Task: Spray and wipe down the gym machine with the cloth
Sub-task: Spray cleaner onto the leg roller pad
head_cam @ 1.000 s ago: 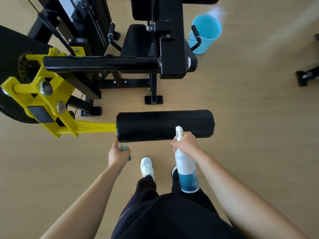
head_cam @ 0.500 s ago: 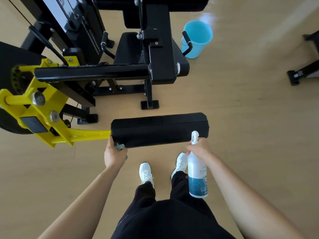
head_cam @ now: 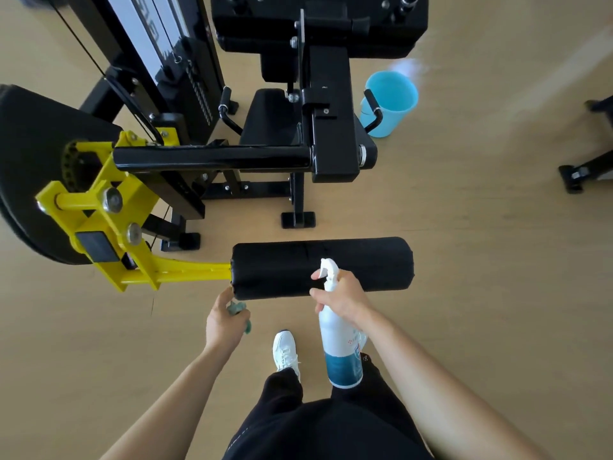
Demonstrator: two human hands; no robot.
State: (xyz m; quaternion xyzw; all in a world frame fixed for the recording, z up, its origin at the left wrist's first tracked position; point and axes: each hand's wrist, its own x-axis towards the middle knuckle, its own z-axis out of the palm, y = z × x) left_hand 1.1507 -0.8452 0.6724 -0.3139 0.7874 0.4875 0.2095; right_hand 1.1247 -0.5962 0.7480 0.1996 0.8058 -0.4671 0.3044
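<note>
Biggest thing in the shot is the tan wood-look floor, and parked on it is the gym machine — black frame, black seat pads up top, weight stack off to the upper left. A yellow lever arm with 2 big bolts sticks out from the left side and runs along to a fat black roller pad, which lies crosswise right in front of the person. Their black trousers fill the bottom edge, with 1 white shoe poking out below the pad.

Past the machine on the right there's a light blue bucket standing on the floor, just beside the frame.

The spray bottle is white up top with a teal lower part, and it hangs down tilted in front of the person's right leg. Its nozzle sits over the near edge of the roller pad and points left. The right hand has its fingers wrapped round the bottle's neck, with 1 finger stretched out to the left under the trigger.

The left hand is down by the pad's left end, fingers curled round a bunched-up teal cloth, most of it buried in the fist. The thumb tip is right at the pad's lower corner — can't tell if it's actually touching.
</note>
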